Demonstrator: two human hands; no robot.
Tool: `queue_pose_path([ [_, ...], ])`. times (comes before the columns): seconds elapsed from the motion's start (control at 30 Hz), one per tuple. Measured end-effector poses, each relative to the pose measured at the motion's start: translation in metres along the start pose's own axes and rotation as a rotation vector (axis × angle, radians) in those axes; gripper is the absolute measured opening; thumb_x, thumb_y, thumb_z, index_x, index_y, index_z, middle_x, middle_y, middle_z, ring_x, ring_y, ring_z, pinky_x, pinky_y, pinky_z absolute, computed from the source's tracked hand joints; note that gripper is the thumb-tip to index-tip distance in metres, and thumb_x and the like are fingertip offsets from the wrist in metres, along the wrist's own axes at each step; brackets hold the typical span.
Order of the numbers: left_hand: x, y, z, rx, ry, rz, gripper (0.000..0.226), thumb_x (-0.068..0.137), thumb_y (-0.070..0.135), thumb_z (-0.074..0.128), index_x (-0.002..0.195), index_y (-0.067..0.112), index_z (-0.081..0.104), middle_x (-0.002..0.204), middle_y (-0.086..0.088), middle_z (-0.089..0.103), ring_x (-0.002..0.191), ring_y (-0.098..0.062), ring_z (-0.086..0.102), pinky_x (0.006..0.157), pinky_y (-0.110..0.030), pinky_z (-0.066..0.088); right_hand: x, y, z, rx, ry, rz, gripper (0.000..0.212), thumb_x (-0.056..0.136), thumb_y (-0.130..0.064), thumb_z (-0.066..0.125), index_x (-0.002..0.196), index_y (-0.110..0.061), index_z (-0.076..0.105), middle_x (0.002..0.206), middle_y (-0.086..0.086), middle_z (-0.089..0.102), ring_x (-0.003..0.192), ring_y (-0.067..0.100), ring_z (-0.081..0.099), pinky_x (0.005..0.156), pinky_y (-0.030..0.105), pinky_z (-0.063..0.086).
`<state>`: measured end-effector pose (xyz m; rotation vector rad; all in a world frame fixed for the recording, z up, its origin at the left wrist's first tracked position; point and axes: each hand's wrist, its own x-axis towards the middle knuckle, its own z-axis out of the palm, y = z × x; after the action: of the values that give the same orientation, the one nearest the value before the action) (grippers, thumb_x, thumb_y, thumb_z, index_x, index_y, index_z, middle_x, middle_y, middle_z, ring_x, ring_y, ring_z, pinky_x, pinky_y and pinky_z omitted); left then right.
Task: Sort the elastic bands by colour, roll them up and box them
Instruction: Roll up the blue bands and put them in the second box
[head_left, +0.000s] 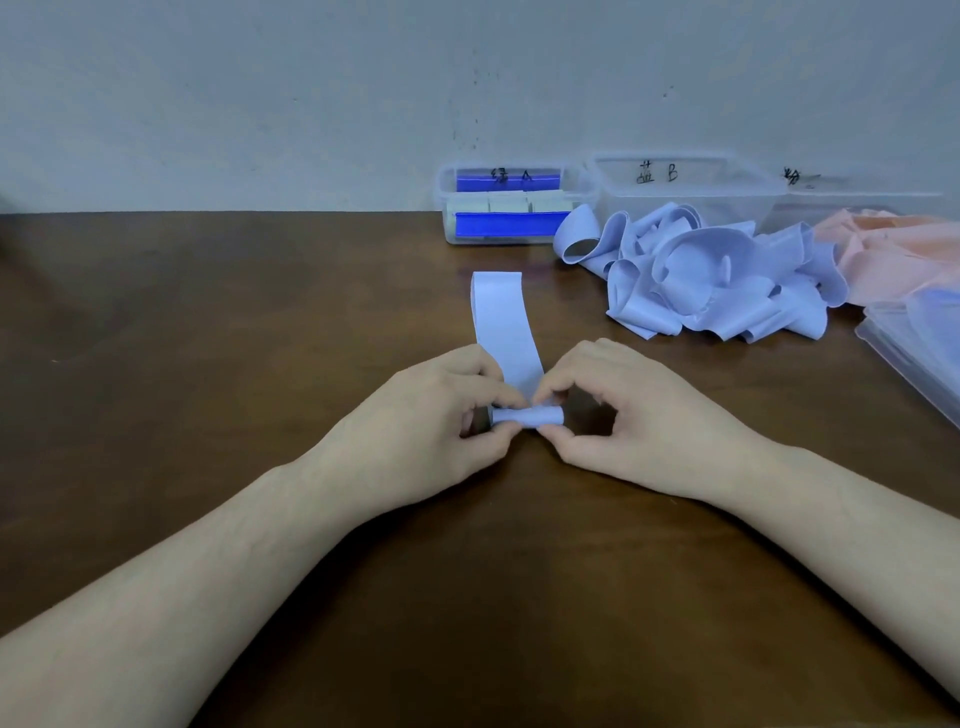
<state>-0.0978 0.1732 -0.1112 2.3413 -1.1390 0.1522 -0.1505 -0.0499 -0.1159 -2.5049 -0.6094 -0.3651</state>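
A person's left hand (441, 410) and right hand (618, 415) pinch the two ends of a small started roll on a pale blue flat elastic band (506, 332), fingers and thumbs curled round it, at the middle of a dark brown wooden table (208, 364). Most of the band lies unrolled, stretching away from the hands. At the back, a clear plastic box with blue clips (511, 208) already holds several pale rolls. The clear plastic box marked B (685, 182) beside it appears empty. In front of it a loose heap of pale blue bands (727, 280) waits, with a pile of peach-pink bands (893, 249) at the right edge. By this showing, one colour is boxed and the blue has barely begun.
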Motion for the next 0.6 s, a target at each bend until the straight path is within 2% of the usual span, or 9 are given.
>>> queue_pose_path([
  [0.17, -0.0012, -0.0011, -0.0008, -0.009, 0.040, 0.011, 0.026, 0.083, 0.037, 0.065, 0.109, 0.034, 0.064, 0.096, 0.023, 0.049, 0.071, -0.008, 0.055, 0.064, -0.009, 0.039, 0.0010, 0.0018, 0.0007, 0.023, 0.026, 0.041, 0.014, 0.086, -0.028, 0.072, 0.095, -0.037, 0.066, 0.093, -0.019, 0.062, 0.090, 0.006, 0.052, 0.071, 0.012, 0.039],
  [0.3, 0.0003, -0.0027, 0.0002, 0.039, 0.057, 0.004, 0.017, 0.086, 0.027, 0.070, 0.102, 0.030, 0.067, 0.095, 0.021, 0.051, 0.070, -0.003, 0.053, 0.063, -0.009, 0.038, 0.0032, 0.0061, 0.0033, -0.019, 0.062, 0.046, 0.011, 0.090, -0.028, 0.070, 0.099, -0.033, 0.071, 0.094, -0.019, 0.059, 0.092, 0.006, 0.050, 0.076, 0.018, 0.041],
  [0.4, 0.0017, -0.0017, -0.0001, 0.048, 0.065, -0.024, 0.018, 0.088, 0.027, 0.066, 0.105, 0.027, 0.071, 0.096, 0.019, 0.053, 0.072, 0.003, 0.052, 0.065, -0.004, 0.036, 0.0046, 0.0078, 0.0030, -0.059, 0.086, 0.042, 0.025, 0.090, -0.034, 0.069, 0.115, -0.032, 0.068, 0.103, -0.016, 0.057, 0.098, 0.010, 0.052, 0.084, 0.021, 0.042],
  [0.5, 0.0030, -0.0015, 0.0003, 0.059, 0.059, -0.055, 0.023, 0.091, 0.031, 0.062, 0.111, 0.028, 0.072, 0.100, 0.018, 0.052, 0.073, 0.002, 0.052, 0.065, -0.005, 0.036, 0.0057, 0.0059, 0.0033, -0.080, 0.068, 0.000, 0.022, 0.088, -0.033, 0.068, 0.110, -0.031, 0.067, 0.103, -0.016, 0.057, 0.097, 0.013, 0.053, 0.084, 0.030, 0.046],
  [0.6, 0.0041, -0.0009, -0.0001, 0.060, 0.055, -0.062, 0.028, 0.091, 0.037, 0.058, 0.116, 0.031, 0.071, 0.103, 0.019, 0.050, 0.072, 0.000, 0.052, 0.062, -0.008, 0.037, 0.0072, 0.0062, 0.0049, -0.082, 0.046, 0.015, 0.021, 0.089, -0.028, 0.069, 0.109, -0.032, 0.067, 0.103, -0.018, 0.057, 0.096, 0.011, 0.053, 0.084, 0.032, 0.047],
])
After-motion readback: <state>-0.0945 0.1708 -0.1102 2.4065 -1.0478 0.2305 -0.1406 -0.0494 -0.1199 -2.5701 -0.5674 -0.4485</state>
